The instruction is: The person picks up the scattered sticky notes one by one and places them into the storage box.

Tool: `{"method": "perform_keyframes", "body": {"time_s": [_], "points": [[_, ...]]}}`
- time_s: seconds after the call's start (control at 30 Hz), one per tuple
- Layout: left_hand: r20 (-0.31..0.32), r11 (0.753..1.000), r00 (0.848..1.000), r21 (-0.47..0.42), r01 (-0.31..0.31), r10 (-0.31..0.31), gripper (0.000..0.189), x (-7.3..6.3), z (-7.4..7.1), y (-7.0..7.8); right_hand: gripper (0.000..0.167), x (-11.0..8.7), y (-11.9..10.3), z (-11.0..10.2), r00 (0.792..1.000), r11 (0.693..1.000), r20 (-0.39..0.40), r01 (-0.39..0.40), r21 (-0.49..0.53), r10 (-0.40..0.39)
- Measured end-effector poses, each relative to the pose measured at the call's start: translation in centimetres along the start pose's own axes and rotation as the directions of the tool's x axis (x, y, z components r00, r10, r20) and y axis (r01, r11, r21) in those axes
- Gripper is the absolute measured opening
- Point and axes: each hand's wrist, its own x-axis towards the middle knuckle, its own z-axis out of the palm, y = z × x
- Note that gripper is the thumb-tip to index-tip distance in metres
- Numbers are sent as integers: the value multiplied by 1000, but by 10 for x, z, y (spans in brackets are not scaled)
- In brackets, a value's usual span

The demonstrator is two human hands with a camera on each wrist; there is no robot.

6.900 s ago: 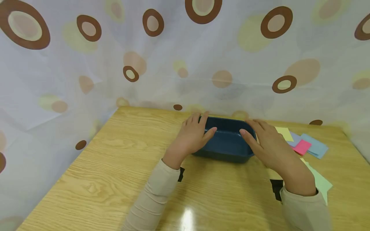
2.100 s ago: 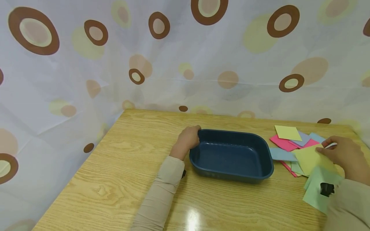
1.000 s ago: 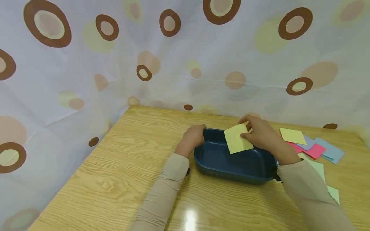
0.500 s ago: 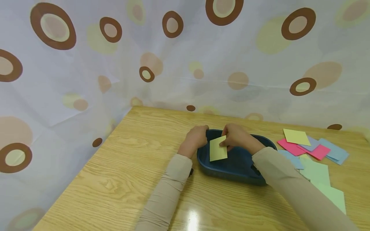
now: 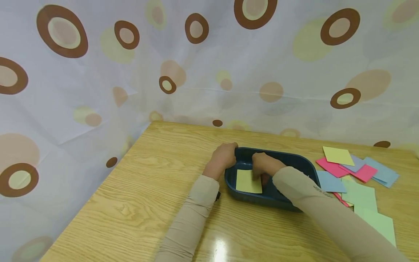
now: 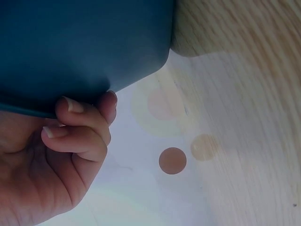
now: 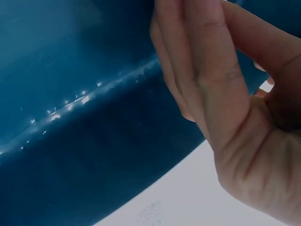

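Left hand [image 5: 222,160] clasps tray [image 5: 255,199] at far left corner. Yellow note [image 5: 246,181] inside, left end; right hand [image 5: 266,164] at its right edge, cannot tell if grip pinches.

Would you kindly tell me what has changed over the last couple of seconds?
The right hand has carried a yellow note leftward from the pile of notes into the left end of the blue tray; whether it has let go is hard to tell. The left hand keeps its grip on the tray's left side, and the tray has not visibly moved.
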Motion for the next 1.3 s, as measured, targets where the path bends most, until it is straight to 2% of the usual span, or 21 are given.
{"method": "perform_keyframes", "body": {"time_s": [0.1, 0.27, 0.5, 0.73, 1.03, 1.3], "points": [[-5, 1000, 1000, 5, -9, 9, 43, 0, 0, 0, 58, 2, -2, 1, 1000, 1000, 13, -14, -9, 14], [-6, 1000, 1000, 11, -19, 19, 42, 0, 0, -1, 57, 6, -4, 3, 1000, 1000, 23, -16, 7, 16], [-19, 1000, 1000, 18, -18, 19, 41, 0, 0, 0, 65, 11, -6, 3, 999, 1000, -35, -16, -3, 16], [-11, 1000, 1000, 13, -13, 13, 41, 0, 0, 0, 66, 12, -5, 4, 1000, 995, -7, -26, 93, 26], [-10, 1000, 1000, 17, -16, 16, 39, 0, 2, 0, 66, 7, -8, 4, 999, 999, -41, -13, 48, 15], [-8, 999, 1000, 22, -25, 25, 39, 1, 1, 0, 62, 6, -7, 3, 999, 996, -27, -35, 85, 37]]}}
